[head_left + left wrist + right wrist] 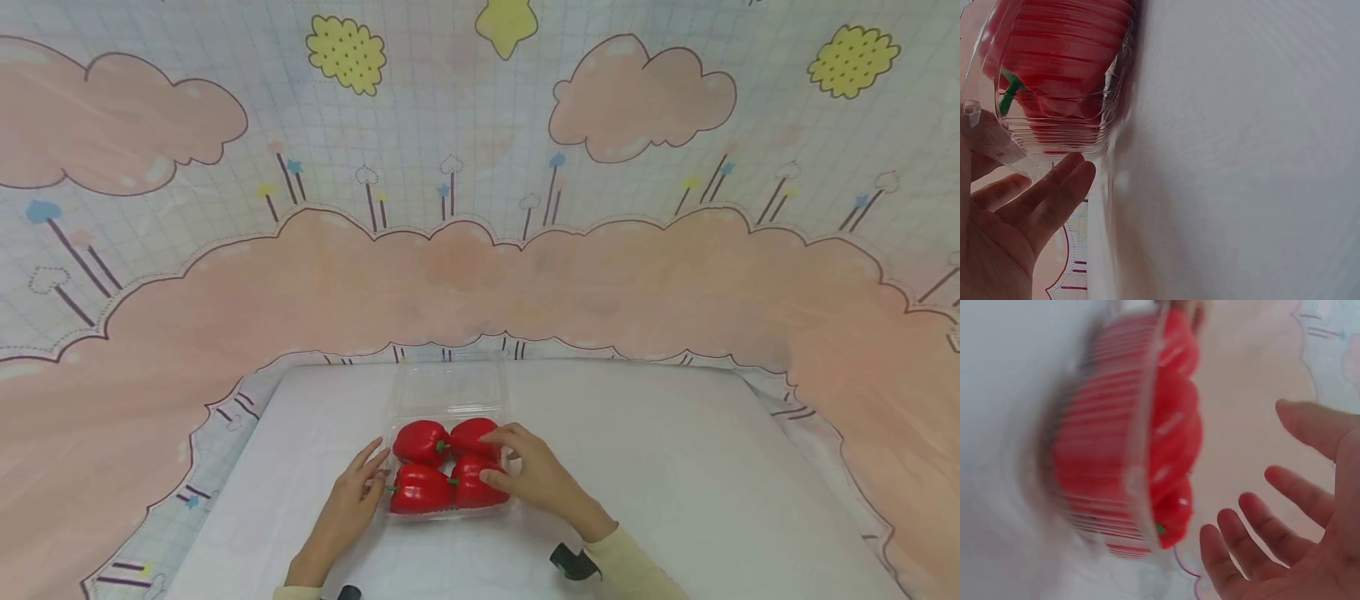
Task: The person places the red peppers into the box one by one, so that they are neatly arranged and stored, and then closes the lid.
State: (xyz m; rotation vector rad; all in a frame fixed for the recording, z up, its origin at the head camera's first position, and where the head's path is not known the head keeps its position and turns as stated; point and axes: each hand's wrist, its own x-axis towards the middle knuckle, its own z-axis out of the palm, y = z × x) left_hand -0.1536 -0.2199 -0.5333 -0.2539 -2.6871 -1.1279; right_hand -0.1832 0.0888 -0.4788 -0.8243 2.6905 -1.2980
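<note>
Several red bell peppers with green stems sit in a clear plastic clamshell box on the white table. The box's clear lid is folded back on the far side. My left hand is at the box's left side, its extended fingertips at the ribbed wall; in the left wrist view the left hand has its thumb near the rim. Over the right-hand peppers hovers my right hand, fingers spread and bent slightly; the right wrist view shows the right hand apart from the peppers, holding nothing.
A white cloth-like surface covers the table around the box. Behind and beside it hangs a printed curtain with clouds and stars. Dark wrist-worn devices show near the sleeves.
</note>
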